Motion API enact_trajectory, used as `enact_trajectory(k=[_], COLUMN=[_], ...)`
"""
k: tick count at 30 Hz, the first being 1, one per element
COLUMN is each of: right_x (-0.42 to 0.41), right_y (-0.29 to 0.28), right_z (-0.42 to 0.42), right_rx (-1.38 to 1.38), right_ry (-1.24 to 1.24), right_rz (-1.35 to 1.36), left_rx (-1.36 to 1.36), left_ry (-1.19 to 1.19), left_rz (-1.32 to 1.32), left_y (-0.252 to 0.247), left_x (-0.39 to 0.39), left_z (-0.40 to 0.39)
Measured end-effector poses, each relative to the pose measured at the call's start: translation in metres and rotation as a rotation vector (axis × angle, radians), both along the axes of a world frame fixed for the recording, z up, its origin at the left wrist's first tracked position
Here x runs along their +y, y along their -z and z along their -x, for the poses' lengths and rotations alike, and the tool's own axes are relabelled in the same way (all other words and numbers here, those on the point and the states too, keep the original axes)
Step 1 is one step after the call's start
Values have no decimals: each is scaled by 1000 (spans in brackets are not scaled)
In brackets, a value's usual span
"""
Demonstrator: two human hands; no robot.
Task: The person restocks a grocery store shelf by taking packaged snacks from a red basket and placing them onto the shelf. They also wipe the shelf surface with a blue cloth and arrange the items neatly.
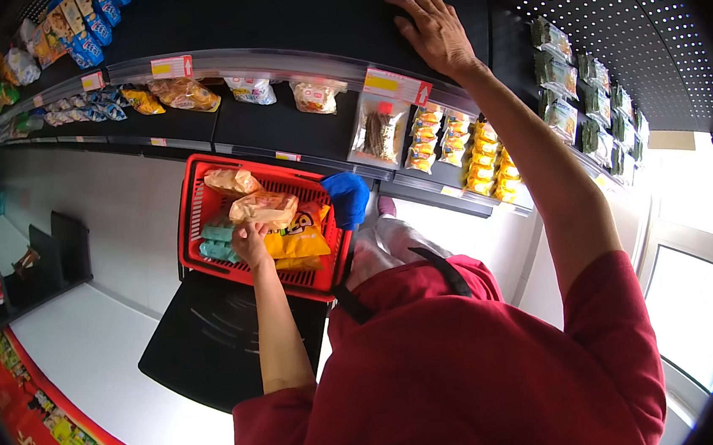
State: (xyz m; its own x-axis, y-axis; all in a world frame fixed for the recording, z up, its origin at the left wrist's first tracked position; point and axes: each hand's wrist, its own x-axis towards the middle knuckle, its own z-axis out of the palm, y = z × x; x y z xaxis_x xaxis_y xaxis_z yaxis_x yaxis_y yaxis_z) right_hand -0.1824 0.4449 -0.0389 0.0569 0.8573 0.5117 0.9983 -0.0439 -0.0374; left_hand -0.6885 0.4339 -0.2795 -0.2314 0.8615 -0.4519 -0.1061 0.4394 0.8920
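Note:
My left hand (251,243) is in the red plastic basket (187,237), its fingers pinching the near edge of a tan plastic packet (266,208). Another tan packet (232,181) lies just beyond it. Teal packets (218,242) sit left of the hand, and a yellow-orange snack bag (297,240) is on its right. Over the basket's right rim hangs a blue cloth (348,199). My right hand (435,31) rests palm down on the black upper shelf (288,19), fingers spread and holding nothing.
A black stool (214,336) stands beneath the basket. Bagged snacks (183,94) and strips of small yellow packets (483,157) line the lower shelf. Price tags (395,85) edge the upper one. Hanging packets (555,81) are at right; a red-edged display (95,436) is at lower left.

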Motion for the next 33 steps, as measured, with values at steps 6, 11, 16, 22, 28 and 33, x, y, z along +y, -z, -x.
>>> enact_trajectory(k=[6,11,16,22,28,33], right_x=[-2,3,-2,-1,-3,0], right_y=[-1,-1,1,-6,-3,-9], right_z=[0,2,0,5,3,9], right_rx=[12,22,29,52,46,63], right_ry=[24,4,19,20,19,0], right_rz=[31,13,9,37,12,16], left_rx=[-145,-96,-57,392,250,40], left_ry=[-14,-93,279,866,845,674], left_rz=[84,209,229,176,373,422], left_y=[40,81,64,81,71,89], left_x=[0,13,2,-48,-63,-62], left_z=[-22,-42,-73,-108,-134,-120])
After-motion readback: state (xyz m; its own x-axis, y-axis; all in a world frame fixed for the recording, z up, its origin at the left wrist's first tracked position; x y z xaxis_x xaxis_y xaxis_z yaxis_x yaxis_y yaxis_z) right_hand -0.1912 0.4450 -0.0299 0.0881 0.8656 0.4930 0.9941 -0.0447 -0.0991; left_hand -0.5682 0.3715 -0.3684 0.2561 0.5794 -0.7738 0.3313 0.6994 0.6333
